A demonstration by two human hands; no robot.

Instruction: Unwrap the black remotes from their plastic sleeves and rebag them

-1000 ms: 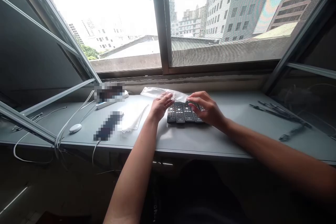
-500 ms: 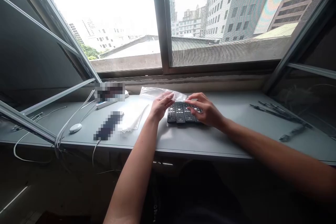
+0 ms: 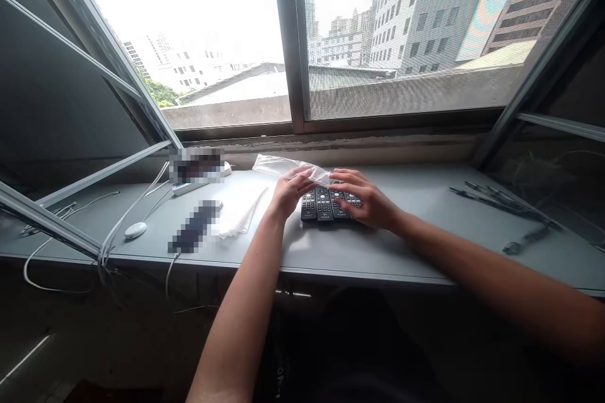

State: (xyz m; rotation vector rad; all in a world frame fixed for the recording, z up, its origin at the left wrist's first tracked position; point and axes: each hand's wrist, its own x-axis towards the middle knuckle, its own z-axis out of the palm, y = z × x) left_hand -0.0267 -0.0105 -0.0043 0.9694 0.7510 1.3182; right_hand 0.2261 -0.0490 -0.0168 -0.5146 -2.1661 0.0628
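My left hand (image 3: 289, 190) is closed on a clear plastic bag (image 3: 274, 164), which stretches up and to the left behind it. At the bag's right end, my right hand (image 3: 363, 198) has its fingertips on the plastic, thumb bent below. Under both hands several black remote controls (image 3: 324, 206) lie side by side on the grey desk, their upper ends covered by the bag and fingers. Left of my left wrist rests a stack of clear plastic bags (image 3: 241, 208).
A blurred-out dark object (image 3: 196, 227) and a white mouse (image 3: 135, 230) lie on the left with white cables. A white power strip (image 3: 201, 184) stands behind them. Dark cables (image 3: 501, 201) lie at right. Metal frame bars flank the desk (image 3: 416, 264); a window is behind.
My right hand has shifted slightly left, and the right end of the bag has moved left and bunched with it. My left hand has stayed nearly in place.
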